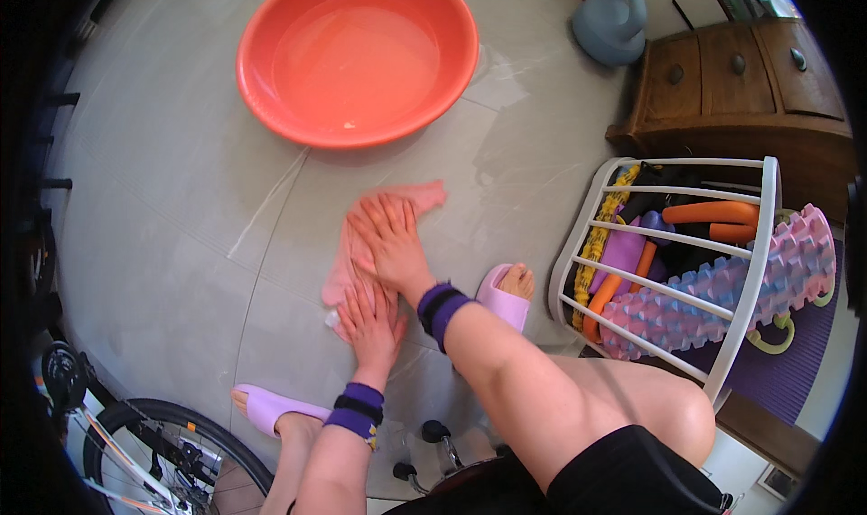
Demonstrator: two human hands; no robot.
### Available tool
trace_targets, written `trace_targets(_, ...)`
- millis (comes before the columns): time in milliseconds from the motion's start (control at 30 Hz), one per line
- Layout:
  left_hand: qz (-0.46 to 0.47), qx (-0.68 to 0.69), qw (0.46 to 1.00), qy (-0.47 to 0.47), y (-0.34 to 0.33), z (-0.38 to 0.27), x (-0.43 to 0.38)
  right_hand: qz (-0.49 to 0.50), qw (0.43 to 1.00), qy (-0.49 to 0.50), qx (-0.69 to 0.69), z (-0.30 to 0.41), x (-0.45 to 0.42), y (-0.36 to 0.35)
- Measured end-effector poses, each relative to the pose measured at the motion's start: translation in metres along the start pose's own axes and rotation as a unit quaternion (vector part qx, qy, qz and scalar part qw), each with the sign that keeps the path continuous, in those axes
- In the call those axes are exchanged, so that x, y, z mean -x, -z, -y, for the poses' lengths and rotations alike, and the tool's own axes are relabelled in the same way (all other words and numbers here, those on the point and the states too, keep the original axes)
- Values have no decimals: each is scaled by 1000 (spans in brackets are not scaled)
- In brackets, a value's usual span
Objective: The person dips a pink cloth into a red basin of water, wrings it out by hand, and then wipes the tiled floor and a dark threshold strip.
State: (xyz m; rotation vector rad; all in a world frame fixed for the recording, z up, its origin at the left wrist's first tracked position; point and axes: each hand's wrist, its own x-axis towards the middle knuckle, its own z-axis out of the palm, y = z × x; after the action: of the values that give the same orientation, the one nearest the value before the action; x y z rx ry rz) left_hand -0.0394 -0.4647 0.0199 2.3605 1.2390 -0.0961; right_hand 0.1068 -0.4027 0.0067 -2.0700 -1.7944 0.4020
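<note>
A wet-looking pink cloth (342,261) lies spread and crumpled on the grey tiled floor. Pressed flat on its lower part is my left hand (371,328), fingers spread. My right hand (389,244) rests palm down on the upper part, also with fingers apart. Both wrists wear purple and black bands. Beyond the hands, an orange-red plastic basin (359,61) holds water. A small whitish bit (332,319) shows at the cloth's lower left edge.
A white rack (765,244) with exercise gear and a spiky foam roller (718,291) stands at right, near a wooden drawer cabinet (738,74) and a grey kettlebell-shaped object (611,27). A bicycle wheel (183,417) is lower left. Stool casters (435,431) are near my feet in lilac slippers (281,404).
</note>
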Motion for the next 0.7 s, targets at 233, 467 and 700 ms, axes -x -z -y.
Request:
trace_targets(233,-8,31,999,-35,26,-22,-107,-27,999,38,14,-77,-104,30)
trace_targets(467,58,47,996,-58,33,-63,-146,53,982,172,53,-141,-123,64)
trace_targets(700,49,113,976,-179,26,-98,-204,-19,988,35,148,-220,-119,107)
